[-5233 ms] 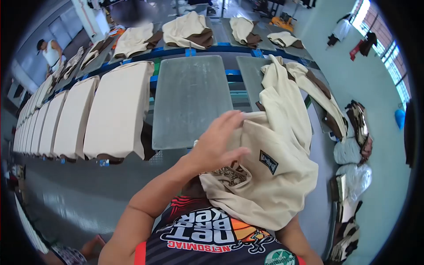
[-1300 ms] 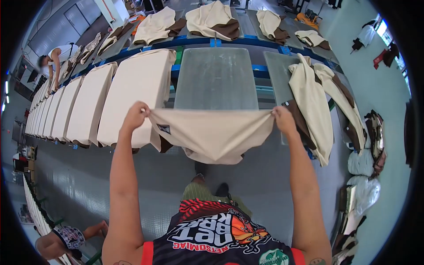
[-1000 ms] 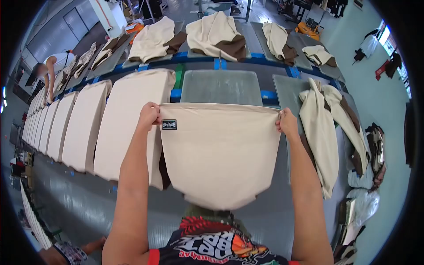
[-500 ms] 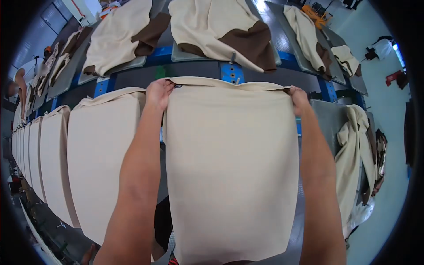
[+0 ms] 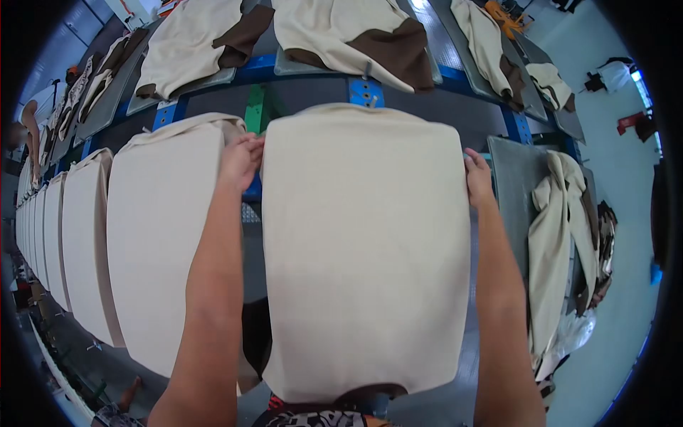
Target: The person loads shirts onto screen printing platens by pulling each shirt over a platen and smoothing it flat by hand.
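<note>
A cream garment (image 5: pixel 366 235) is stretched smooth over a flat board in front of me, with a dark brown edge at its near end. My left hand (image 5: pixel 240 162) is at its upper left side, fingers bent together and touching the cloth's edge. On the opposite side my right hand (image 5: pixel 478 174) rests with fingers fairly straight against the upper right edge. The far hem now lies over the board's far end, and the underside of the cloth is hidden.
Left of me, a row of boards carries similar cream garments (image 5: pixel 160 235). A bare grey board (image 5: pixel 509 178) and a hanging cream garment (image 5: pixel 558 235) are at right. Cream-and-brown garments (image 5: pixel 348 35) lie on boards across the blue frame (image 5: pixel 366 91). Another person's arm (image 5: pixel 30 132) shows far left.
Both hands have left the far hem and moved down to the sides. The hem, held up and gathered before, has gone over the far end, leaving the top smooth. The view has shifted slightly.
</note>
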`<state>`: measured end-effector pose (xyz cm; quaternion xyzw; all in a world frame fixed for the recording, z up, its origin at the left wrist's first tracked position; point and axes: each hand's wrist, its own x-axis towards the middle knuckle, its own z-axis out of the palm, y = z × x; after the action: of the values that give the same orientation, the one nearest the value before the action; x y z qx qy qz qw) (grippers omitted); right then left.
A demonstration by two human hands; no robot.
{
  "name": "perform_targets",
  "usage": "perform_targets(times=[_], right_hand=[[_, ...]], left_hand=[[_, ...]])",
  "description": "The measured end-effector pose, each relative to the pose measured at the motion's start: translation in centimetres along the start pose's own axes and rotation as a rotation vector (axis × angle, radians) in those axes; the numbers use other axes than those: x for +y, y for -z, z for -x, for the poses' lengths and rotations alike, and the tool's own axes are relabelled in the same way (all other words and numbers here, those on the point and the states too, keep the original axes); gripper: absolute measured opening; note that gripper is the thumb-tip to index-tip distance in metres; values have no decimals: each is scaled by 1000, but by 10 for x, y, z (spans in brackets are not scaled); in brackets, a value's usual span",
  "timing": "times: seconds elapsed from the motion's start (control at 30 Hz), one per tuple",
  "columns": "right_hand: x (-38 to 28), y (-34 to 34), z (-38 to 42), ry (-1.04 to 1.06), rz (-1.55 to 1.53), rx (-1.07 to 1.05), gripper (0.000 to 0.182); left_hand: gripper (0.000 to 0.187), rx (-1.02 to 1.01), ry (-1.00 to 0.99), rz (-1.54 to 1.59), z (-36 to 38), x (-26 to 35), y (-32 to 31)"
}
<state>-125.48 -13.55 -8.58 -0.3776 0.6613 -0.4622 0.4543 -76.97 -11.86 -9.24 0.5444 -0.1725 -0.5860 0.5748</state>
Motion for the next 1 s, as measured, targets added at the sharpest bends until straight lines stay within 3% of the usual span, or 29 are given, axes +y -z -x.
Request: perform_targets(times=[0.03, 0.1, 0.17, 0.23, 0.3, 0.37, 0.4, 0.43, 0.47, 0.5, 0.57, 0.63, 0.7, 0.87, 1.0], right_hand=[[7, 12, 26, -8, 1, 4, 32], [26, 40, 98, 385, 314, -1, 30], [49, 67, 181, 378, 376, -34, 32], [68, 96, 272, 202, 247, -46, 32], [92, 136, 355, 98, 246, 78, 34], [130, 170, 422, 75, 227, 277, 33], [148, 179, 445, 82, 217, 274, 33], [162, 188, 470, -176, 107, 228, 34], [175, 198, 485, -426, -7, 179, 36], [164, 195, 493, -413, -16, 179, 36], [119, 181, 494, -741, -298, -164, 43], [139, 174, 471, -568, -511, -188, 42], [136, 169, 454, -590, -704, -146, 36], [123, 166, 452, -477, -479, 141, 17], [133, 180, 456, -272, -380, 226, 20]], left_hand=[[27, -1, 8, -4, 41, 8, -6], [24, 67, -135, -170, 121, 12, -2], [20, 5, -146, -387, 193, -10, 35], [15, 6, 28, -388, 278, -30, 68], [12, -17, 220, -362, 361, -53, 102], [12, -90, 400, -321, 431, -82, 145], [12, -88, 388, -324, 455, -96, 159], [15, -146, 591, -311, 483, -109, 168], [18, -209, 786, -296, 499, -121, 176], [18, -214, 771, -299, 508, -128, 173], [27, -175, 718, -109, 521, -143, 155], [30, -89, 438, 172, 506, -169, 150], [26, 31, 333, 223, 493, -166, 131], [18, 184, 273, 153, 500, -164, 133], [13, 201, 206, 101, 515, -163, 145]])
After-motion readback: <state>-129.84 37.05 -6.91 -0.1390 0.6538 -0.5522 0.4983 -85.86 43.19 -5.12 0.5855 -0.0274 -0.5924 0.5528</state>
